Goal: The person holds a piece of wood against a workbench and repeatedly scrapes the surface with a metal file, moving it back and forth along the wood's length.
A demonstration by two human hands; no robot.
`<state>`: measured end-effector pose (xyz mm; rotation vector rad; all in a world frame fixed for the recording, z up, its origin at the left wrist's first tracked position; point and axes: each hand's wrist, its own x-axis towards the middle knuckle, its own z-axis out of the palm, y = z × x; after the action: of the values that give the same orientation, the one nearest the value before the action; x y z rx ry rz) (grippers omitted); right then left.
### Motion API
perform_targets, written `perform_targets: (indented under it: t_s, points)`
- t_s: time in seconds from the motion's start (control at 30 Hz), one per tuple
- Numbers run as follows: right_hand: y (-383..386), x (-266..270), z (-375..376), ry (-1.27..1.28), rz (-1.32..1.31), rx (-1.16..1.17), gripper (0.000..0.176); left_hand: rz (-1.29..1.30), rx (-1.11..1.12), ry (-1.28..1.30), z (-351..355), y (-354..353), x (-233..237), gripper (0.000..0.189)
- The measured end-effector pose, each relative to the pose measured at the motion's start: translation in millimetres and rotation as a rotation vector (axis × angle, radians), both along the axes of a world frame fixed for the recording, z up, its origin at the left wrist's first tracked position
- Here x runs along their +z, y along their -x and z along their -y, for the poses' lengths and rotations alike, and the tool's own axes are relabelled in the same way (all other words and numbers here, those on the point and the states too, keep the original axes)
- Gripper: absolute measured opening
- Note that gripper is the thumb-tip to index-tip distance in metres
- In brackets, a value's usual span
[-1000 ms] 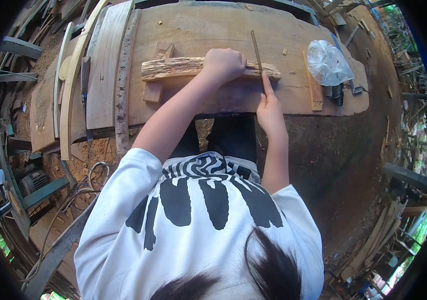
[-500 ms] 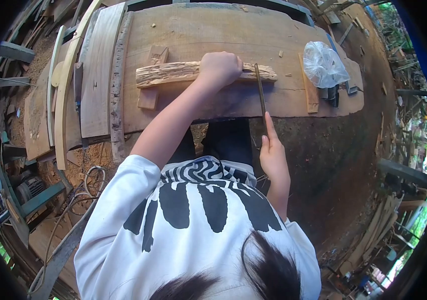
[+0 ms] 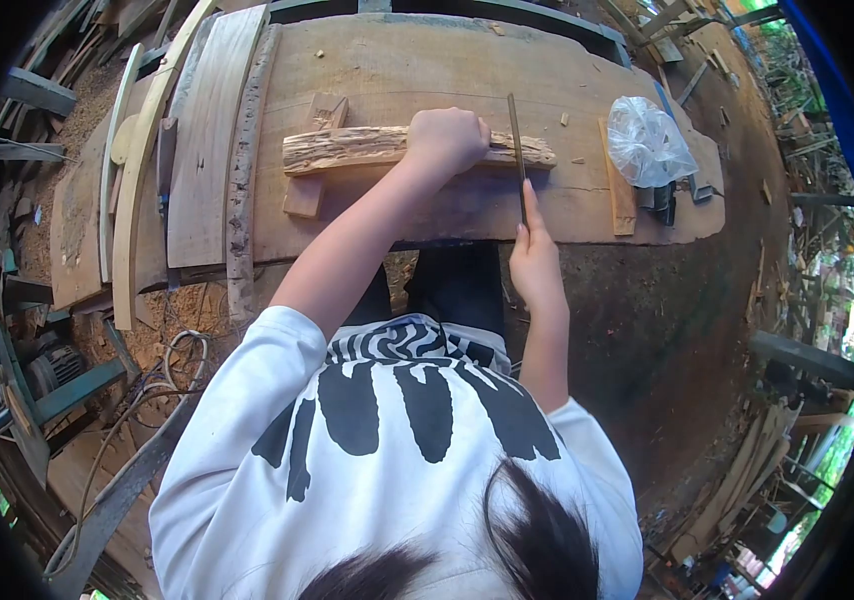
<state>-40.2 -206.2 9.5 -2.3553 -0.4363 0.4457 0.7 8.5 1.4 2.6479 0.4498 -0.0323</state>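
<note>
A rough, split-faced length of wood lies crosswise on the workbench, its left part resting over a small wooden block. My left hand is closed around it right of the middle and presses it down. In my right hand is a long, narrow, straight metal tool, its handle hidden in the palm and the index finger stretched along it. The tool crosses the piece just right of my left hand and points away from me. Whether it is a file or a saw seen edge-on, I cannot tell.
A clear plastic bag sits to the right by a flat wooden strip and a dark metal piece. Boards and a bark-covered pole lie on the left. Cables hang at lower left.
My right hand has pushed the metal tool forward, so more of it reaches past the wood. My left hand keeps its hold on the piece; the view has shifted slightly.
</note>
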Motion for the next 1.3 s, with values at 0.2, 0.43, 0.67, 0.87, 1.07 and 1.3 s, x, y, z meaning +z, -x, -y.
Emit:
perform_targets:
  t_s: [0.2, 0.43, 0.67, 0.87, 1.07, 1.3]
  points:
    - [39.7, 30.6, 32.7, 0.168, -0.227, -0.065, 0.062, 0.007, 0.004, 0.000, 1.9, -2.1, -2.1, 0.046]
    - [14.2, -6.3, 20.3, -0.020, -0.009, 0.000, 0.061, 0.002, -0.032, -0.012, 0.4, -1.7, -4.0, 0.047]
    - [13.4, 22.7, -1.3, 0.086, -0.177, -0.064, 0.061, 0.007, -0.009, -0.026, 2.0, 0.0, -2.3, 0.048]
    - [64.4, 3.9, 61.3, 0.018, 0.052, 0.008, 0.062, -0.003, 0.012, -0.028, 2.5, -1.9, -4.2, 0.049]
    - [106.4, -3.4, 88.3, -0.055, -0.135, -0.296, 0.064, 0.137, 0.037, -0.051, 4.9, 9.8, -6.7, 0.037]
    - [124.8, -48.2, 107.5, -0.237, -0.056, -0.505, 0.058, 0.844, -0.341, 0.655, 9.9, 96.4, -40.7, 0.010]
